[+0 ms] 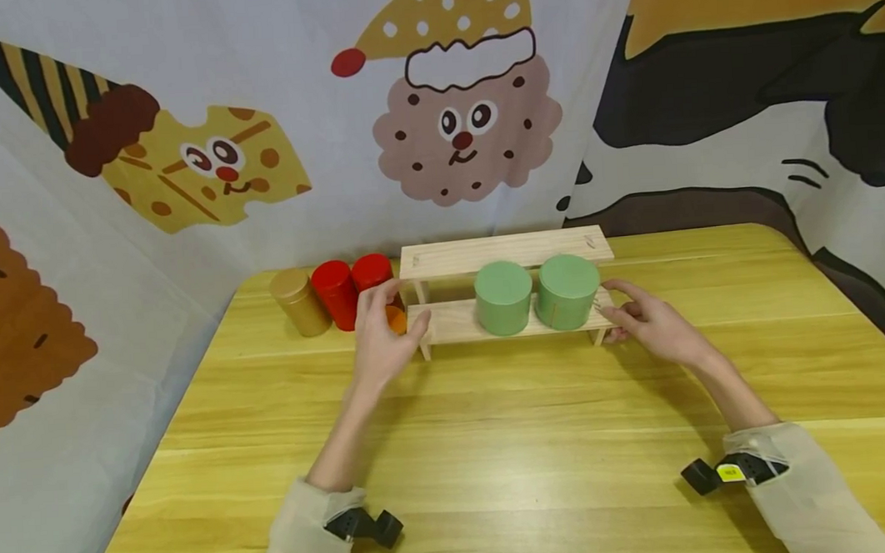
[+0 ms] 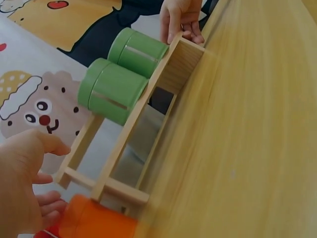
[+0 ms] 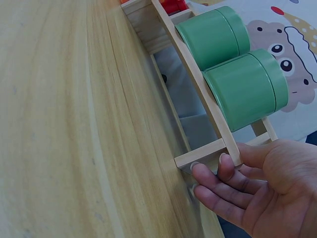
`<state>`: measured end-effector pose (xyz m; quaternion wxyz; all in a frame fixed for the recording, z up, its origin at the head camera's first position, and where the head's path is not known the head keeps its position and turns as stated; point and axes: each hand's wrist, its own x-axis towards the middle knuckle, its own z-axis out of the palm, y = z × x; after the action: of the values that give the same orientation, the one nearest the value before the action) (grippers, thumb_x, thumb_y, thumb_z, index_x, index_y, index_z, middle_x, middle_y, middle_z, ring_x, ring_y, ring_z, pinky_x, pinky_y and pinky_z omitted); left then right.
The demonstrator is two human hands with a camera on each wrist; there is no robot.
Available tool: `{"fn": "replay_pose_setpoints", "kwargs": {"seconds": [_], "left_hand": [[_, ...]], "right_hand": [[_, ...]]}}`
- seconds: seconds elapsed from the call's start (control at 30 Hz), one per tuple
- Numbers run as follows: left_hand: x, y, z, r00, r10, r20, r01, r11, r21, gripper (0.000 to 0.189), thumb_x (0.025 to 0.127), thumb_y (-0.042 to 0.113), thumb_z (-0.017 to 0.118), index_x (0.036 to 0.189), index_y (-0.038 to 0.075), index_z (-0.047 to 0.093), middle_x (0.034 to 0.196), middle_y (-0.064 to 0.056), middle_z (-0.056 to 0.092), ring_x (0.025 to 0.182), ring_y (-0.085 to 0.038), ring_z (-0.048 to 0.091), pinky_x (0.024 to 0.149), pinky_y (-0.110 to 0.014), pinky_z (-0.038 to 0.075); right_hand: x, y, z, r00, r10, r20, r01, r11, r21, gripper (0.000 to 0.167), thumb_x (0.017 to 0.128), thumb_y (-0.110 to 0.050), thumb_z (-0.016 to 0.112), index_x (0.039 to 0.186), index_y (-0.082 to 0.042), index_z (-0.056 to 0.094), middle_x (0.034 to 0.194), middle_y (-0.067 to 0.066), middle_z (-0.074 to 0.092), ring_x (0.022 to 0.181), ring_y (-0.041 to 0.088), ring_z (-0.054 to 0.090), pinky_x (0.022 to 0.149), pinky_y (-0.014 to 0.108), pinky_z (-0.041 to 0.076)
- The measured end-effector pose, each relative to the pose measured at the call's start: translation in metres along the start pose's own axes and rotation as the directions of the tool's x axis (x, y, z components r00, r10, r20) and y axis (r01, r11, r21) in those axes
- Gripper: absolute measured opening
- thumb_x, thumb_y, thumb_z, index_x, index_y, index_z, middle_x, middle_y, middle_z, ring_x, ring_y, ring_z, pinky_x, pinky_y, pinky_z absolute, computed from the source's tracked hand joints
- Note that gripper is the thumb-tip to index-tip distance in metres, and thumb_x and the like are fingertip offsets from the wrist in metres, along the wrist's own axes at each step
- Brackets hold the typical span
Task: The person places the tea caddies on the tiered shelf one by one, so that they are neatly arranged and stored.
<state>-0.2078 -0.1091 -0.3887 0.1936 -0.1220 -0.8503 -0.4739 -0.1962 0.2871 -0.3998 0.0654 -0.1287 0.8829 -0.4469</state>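
Note:
A two-tier wooden shelf (image 1: 452,322) stands at the back of the table, with two green canisters (image 1: 504,298) side by side on its lower tier. My right hand (image 1: 651,324) pinches the right end of that tier; in the right wrist view the thumb lies over the board (image 3: 229,141) and the fingers curl below. At the shelf's left end is my left hand (image 1: 381,338), fingers and thumb spread apart, holding nothing. In the left wrist view a gap shows between this hand (image 2: 25,173) and the shelf. An orange canister (image 2: 94,220), partly hidden in the head view, sits beside its fingers.
Left of the shelf stand two red canisters (image 1: 335,295) and a gold-brown canister (image 1: 301,302). A cloth (image 1: 287,34) printed with cartoon figures hangs right behind the table (image 1: 496,432). The shelf's upper tier (image 1: 501,252) rises behind the green canisters.

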Motion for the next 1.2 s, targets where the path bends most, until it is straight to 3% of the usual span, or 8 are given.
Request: {"fn": "replay_pose_setpoints", "kwargs": {"seconds": [0.5,1.2], "left_hand": [[-0.008,-0.017,-0.016,0.997,-0.075,-0.003,0.075,0.994,0.074,0.054,0.083,0.011,0.078,0.131,0.0,0.058,0.129,-0.02,0.048,0.118,-0.035,0.047,0.103,-0.05,0.04],[-0.015,-0.033,-0.021,0.979,-0.174,0.104,0.16,0.979,0.13,0.064,0.084,0.008,0.078,0.14,-0.002,0.048,0.131,-0.028,0.049,0.119,-0.041,0.048,0.105,-0.054,0.04]], "right_hand": [[0.0,0.002,0.0,1.0,0.004,-0.002,-0.004,1.0,0.0,0.062,0.109,-0.021,0.046,0.157,0.006,0.019,0.098,0.017,0.07,0.085,0.028,0.069,0.076,0.037,0.058],[-0.001,0.001,0.001,1.0,0.009,-0.001,-0.009,1.0,0.007,0.062,0.109,-0.021,0.046,0.157,0.006,0.018,0.098,0.018,0.07,0.084,0.028,0.069,0.077,0.037,0.058]]}}
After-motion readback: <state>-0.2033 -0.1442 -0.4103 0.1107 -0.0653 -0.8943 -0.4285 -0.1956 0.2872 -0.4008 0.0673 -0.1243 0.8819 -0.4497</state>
